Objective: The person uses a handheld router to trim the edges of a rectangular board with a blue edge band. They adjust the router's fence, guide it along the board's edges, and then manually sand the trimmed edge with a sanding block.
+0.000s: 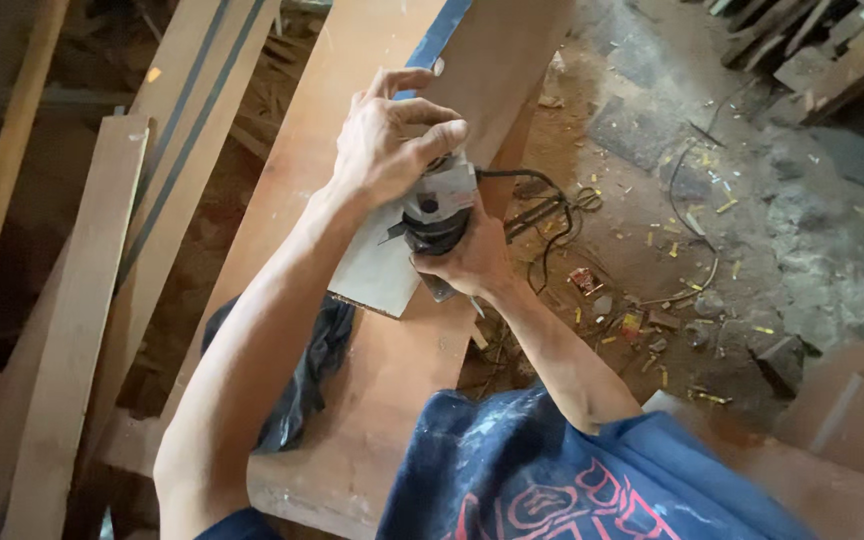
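Trimmer (439, 215), a small black-and-grey power tool with a pale flat base, sits on the long reddish board (352, 180) near its right edge; how much of the edge is already worked cannot be told from this view. Left hand (387, 140) is closed over the tool's top, and right hand (472, 262) is wrapped around its body from below, both gripping firmly.
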